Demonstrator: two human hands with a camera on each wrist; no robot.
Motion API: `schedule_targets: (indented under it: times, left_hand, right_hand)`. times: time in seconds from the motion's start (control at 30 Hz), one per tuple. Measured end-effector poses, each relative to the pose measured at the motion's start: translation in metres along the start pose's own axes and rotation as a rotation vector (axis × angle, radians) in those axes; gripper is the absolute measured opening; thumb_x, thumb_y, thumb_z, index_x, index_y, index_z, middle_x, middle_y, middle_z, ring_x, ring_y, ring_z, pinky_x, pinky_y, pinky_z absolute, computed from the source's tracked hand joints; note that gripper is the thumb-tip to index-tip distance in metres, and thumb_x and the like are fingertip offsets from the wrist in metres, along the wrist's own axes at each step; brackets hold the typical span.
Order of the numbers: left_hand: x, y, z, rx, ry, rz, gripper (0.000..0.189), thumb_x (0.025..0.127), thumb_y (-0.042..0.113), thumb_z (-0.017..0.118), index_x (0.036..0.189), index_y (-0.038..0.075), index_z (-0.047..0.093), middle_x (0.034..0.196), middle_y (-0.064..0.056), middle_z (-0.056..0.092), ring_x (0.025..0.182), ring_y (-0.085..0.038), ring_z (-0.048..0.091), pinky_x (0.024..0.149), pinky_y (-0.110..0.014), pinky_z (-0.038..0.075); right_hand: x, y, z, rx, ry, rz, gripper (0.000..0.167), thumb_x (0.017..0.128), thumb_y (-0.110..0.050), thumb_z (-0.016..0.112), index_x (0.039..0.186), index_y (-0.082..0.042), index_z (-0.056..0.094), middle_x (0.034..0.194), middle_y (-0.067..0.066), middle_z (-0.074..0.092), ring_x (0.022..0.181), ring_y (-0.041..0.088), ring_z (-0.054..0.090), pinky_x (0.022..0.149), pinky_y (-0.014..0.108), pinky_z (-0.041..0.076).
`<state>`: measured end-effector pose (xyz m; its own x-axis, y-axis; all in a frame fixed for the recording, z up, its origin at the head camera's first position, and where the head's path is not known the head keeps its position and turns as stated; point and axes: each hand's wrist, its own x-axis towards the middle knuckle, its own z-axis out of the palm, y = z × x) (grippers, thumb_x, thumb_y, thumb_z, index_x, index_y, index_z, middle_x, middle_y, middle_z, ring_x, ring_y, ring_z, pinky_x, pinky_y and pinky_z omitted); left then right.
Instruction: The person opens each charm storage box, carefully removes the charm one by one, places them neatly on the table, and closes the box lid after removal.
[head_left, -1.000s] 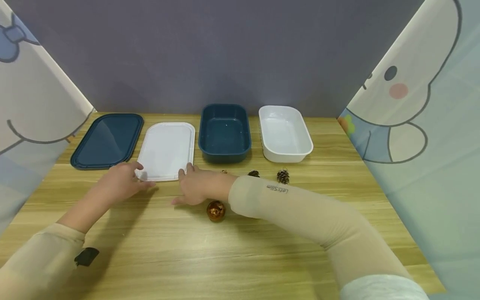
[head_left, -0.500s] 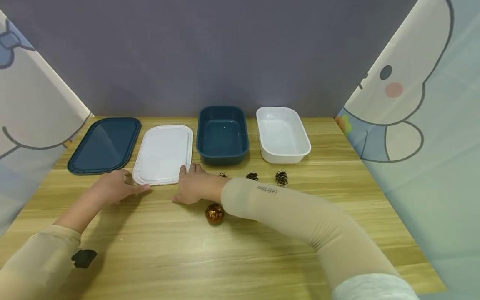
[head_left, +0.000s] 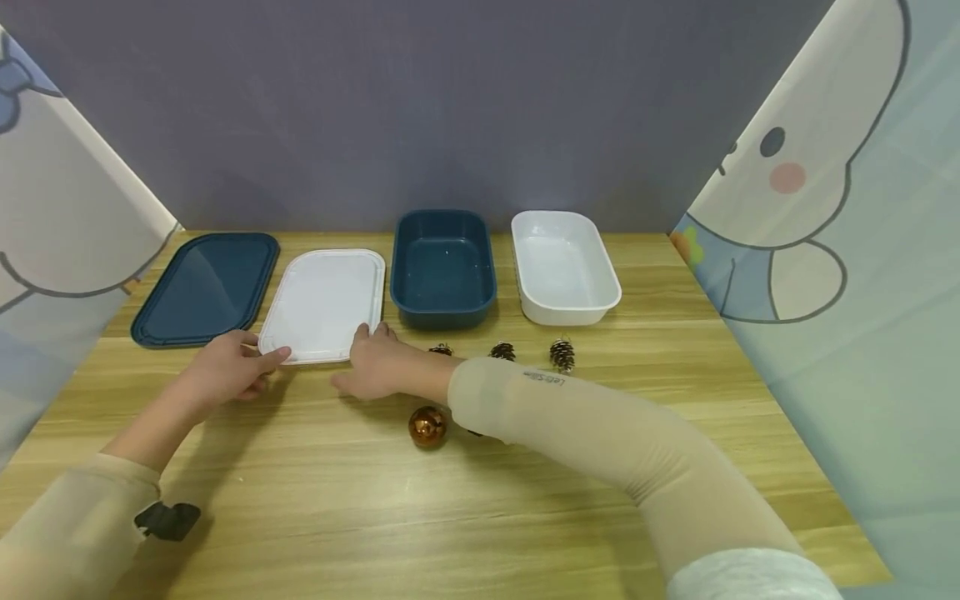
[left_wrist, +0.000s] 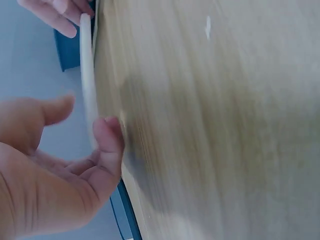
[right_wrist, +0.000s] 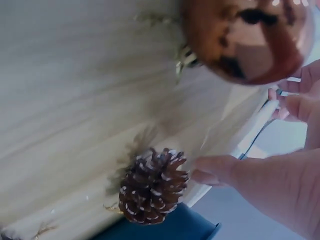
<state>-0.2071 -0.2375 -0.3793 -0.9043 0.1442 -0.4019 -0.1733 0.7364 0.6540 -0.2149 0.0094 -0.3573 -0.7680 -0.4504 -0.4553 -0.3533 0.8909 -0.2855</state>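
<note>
My left hand (head_left: 231,369) holds the near left corner of a white lid (head_left: 327,300), thumb over the top and fingers curled at its edge. In the left wrist view the lid (left_wrist: 88,70) shows edge-on, close over the wooden table. My right hand (head_left: 378,364) touches the lid's near right corner with extended fingertips; its thumb (right_wrist: 212,170) is spread away from them. A shiny copper ball (head_left: 427,427) lies just below the right wrist. In the right wrist view, a brown pinecone (right_wrist: 152,190) sits beside that thumb.
A dark blue lid (head_left: 206,289) lies at the left. An open blue container (head_left: 442,318) and an open white container (head_left: 570,317) stand along the back. More pinecones (head_left: 562,355) lie before them; the right sleeve (head_left: 570,417) partly covers small things.
My left hand has come back onto the white lid's corner after its thumb sat off the edge. The lid has shifted slightly left. The right fingers stay at its right corner.
</note>
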Motion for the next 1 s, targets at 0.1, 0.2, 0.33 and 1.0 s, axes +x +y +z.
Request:
schedule_targets:
  times: [0.1,0.2,0.33,1.0]
  left_hand:
    - [-0.006,0.002,-0.001,-0.113,0.053,0.021,0.092,0.112,0.041,0.052,0.156,-0.027,0.008,0.13,-0.037,0.061,0.08,-0.01,0.071,0.073,-0.03,0.065]
    - [-0.011,0.006,0.0,-0.232,0.1,0.031,0.091,0.112,0.038,0.052,0.158,-0.025,0.004,0.121,-0.02,0.067,0.079,-0.007,0.072,0.076,-0.029,0.066]
    - [-0.016,0.012,0.001,-0.335,0.145,0.029,0.091,0.111,0.035,0.056,0.16,-0.022,0.003,0.096,0.018,0.069,0.079,-0.003,0.073,0.076,-0.027,0.066]
    - [-0.056,0.04,-0.015,-1.135,0.242,0.265,0.048,0.102,-0.004,0.066,0.134,0.016,0.037,0.092,-0.002,0.076,0.073,-0.017,0.071,0.071,-0.024,0.063]
  right_hand:
    - [-0.005,0.0,-0.004,0.096,0.067,-0.012,0.095,0.108,-0.058,0.05,0.169,0.004,0.013,0.175,0.031,0.013,0.166,0.038,0.017,0.134,0.037,0.024]
    - [-0.01,0.0,-0.009,0.148,0.114,-0.019,0.094,0.108,-0.057,0.049,0.168,0.005,0.013,0.175,0.031,0.013,0.166,0.036,0.018,0.134,0.035,0.025]
    - [-0.015,0.0,-0.014,0.214,0.163,-0.015,0.093,0.108,-0.057,0.05,0.169,0.004,0.015,0.175,0.027,0.02,0.166,0.03,0.022,0.132,0.033,0.028]
    - [-0.051,0.012,-0.038,0.718,0.59,-0.227,0.067,0.105,-0.032,0.07,0.164,-0.015,0.043,0.161,0.005,0.053,0.146,0.012,0.054,0.115,0.027,0.05]
